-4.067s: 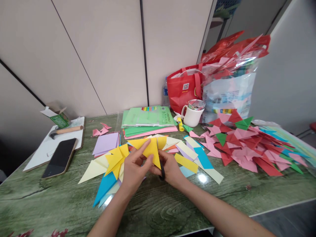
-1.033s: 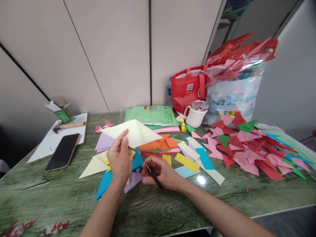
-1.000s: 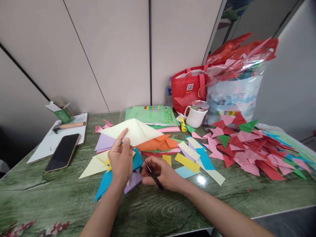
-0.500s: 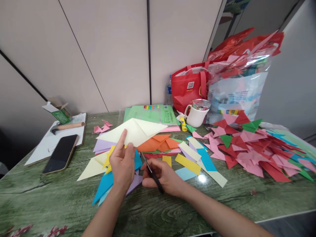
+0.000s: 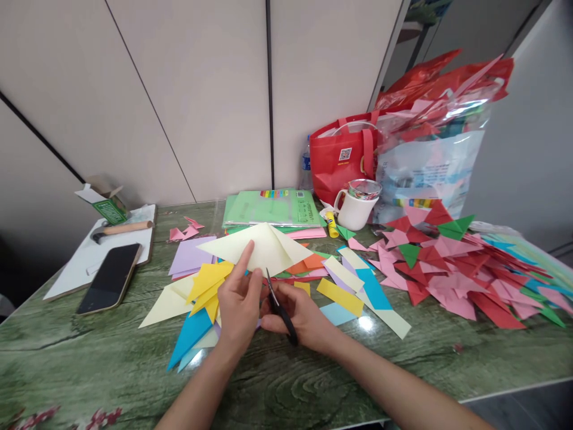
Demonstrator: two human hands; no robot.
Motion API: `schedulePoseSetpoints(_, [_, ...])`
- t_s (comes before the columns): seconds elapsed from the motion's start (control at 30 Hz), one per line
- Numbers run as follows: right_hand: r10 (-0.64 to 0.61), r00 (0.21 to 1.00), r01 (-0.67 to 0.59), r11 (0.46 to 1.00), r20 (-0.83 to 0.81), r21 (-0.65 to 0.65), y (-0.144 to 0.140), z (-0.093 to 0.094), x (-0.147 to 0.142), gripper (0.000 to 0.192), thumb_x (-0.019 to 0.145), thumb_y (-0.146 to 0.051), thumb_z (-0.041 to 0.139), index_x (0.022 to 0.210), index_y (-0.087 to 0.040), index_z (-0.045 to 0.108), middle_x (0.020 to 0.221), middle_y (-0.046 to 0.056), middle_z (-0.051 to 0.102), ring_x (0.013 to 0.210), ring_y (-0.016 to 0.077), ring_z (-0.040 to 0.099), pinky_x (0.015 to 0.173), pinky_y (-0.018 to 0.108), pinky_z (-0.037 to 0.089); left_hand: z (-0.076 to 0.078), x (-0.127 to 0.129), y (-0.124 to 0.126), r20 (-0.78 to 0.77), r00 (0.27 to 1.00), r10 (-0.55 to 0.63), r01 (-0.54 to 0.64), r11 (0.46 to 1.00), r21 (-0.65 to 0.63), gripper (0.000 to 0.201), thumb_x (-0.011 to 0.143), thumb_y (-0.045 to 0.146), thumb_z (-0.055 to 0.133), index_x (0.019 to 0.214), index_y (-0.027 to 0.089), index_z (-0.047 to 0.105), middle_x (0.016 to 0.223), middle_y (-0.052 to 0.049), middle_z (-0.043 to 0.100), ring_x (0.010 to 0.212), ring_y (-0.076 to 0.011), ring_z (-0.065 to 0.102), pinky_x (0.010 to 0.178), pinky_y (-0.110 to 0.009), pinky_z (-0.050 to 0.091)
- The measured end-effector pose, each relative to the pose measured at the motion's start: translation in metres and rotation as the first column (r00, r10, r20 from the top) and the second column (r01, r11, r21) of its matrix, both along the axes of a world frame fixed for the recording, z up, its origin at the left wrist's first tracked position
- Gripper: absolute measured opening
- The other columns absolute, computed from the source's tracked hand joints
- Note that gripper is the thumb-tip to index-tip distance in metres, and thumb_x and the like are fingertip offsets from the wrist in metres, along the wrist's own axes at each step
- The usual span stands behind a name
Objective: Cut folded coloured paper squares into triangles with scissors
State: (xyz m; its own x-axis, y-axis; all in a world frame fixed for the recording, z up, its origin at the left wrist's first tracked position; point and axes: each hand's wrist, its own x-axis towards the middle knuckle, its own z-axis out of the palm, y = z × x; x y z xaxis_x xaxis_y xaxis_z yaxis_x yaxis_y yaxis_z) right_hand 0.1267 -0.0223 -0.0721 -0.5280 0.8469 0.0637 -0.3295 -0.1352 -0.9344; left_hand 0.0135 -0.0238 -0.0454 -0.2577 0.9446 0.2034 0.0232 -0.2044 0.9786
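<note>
A pale cream sheet of folded paper (image 5: 264, 248), triangular with a crease near its peak, is pinched in my left hand (image 5: 242, 298), its index finger lying along the front. My right hand (image 5: 298, 313) grips black-handled scissors (image 5: 282, 315), their blades pointing up at the paper's lower edge. Whether the blades touch the paper, I cannot tell. Yellow folded pieces (image 5: 208, 286) and blue folded paper (image 5: 190, 339) lie left of my left hand. Cut strips, among them a yellow strip (image 5: 341, 297), are beside my right hand.
Red, pink and green folded pieces (image 5: 452, 263) heap up on the right. Behind stand a white mug (image 5: 356, 209), a red bag (image 5: 335, 161) and a green paper pack (image 5: 273, 209). A phone (image 5: 110, 279) and hammer (image 5: 123, 229) are at left.
My left hand has moved right with the cream paper, bringing it over the orange pieces and closer to the scissors. My right hand has shifted slightly; the scissors point more upright.
</note>
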Motion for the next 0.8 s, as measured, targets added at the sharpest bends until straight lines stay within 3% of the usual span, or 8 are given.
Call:
schedulePoseSetpoints(0.47, [-0.024,1.0,0.023,0.999,0.007,0.035,-0.0002,-0.001,-0.0012,0.043,0.056,-0.034,0.081,0.078,-0.016,0.05,0.063,-0.004,0.051,0.056,0.0102,0.044,0.053,0.023,0.034,-0.0042,-0.0016,-0.003,-0.094,0.995,-0.025,0.032,0.997,0.074,0.049,0.084,0.027,0.054,0.132,0.024,0.044,0.052,0.008,0.032,0.046,-0.0061,0.028,0.041,-0.016,0.026])
schedulePoseSetpoints(0.8, [-0.054,0.997,0.051,0.998,0.063,0.045,0.0001,-0.0018,-0.001,0.044,0.055,-0.039,0.081,0.076,-0.017,0.049,0.058,-0.006,0.046,0.052,0.0088,0.041,0.049,0.022,0.033,-0.0023,-0.0012,-0.0024,-0.079,0.996,-0.039,0.045,0.996,0.073,0.051,0.083,0.029,0.054,0.132,0.022,0.044,0.054,0.008,0.029,0.047,-0.0065,0.029,0.042,-0.015,0.029])
